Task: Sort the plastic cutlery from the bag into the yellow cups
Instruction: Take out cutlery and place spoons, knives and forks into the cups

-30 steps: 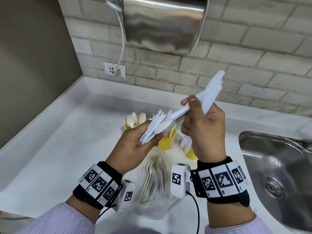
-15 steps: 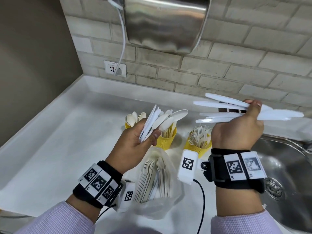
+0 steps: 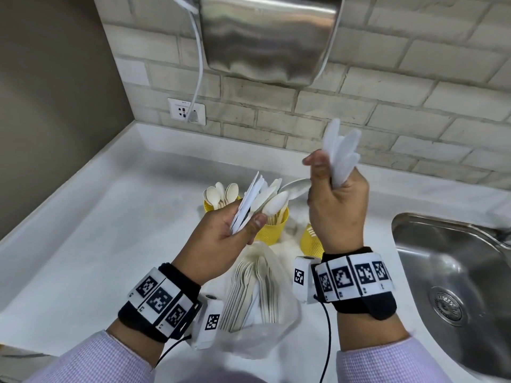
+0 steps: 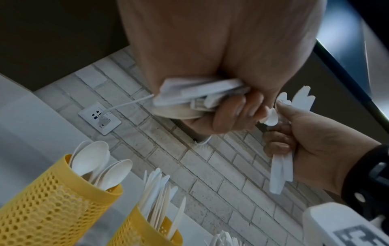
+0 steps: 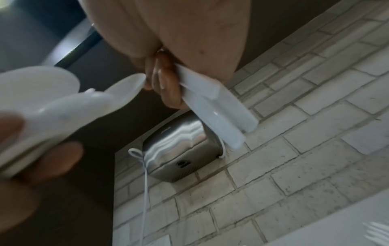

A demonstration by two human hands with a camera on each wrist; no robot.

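Observation:
My left hand (image 3: 249,222) grips a fanned bundle of white spoons and knives (image 3: 262,200) by the handles (image 4: 200,96), above the yellow cups. My right hand (image 3: 329,178) holds a second white cutlery bundle (image 3: 343,153) upright, with its flat ends (image 5: 214,106) sticking out below the fingers. The right thumb (image 4: 282,108) is against a spoon bowl (image 3: 296,186) that sticks out of the left bundle. One yellow cup (image 3: 210,208) holds spoons, the middle cup (image 3: 272,230) knives, and the right cup (image 3: 311,239) is partly hidden. The clear bag (image 3: 257,294) with more cutlery lies below my hands.
A steel sink (image 3: 453,272) is sunk into the white counter (image 3: 96,244) at the right. A steel hand dryer (image 3: 265,37) hangs on the brick wall, and its cable runs to a socket (image 3: 186,111). A grey wall closes the left side.
My right hand swung its bundle back from over the sink to the left hand, turning it from level to upright. The left hand stayed in place with its bundle.

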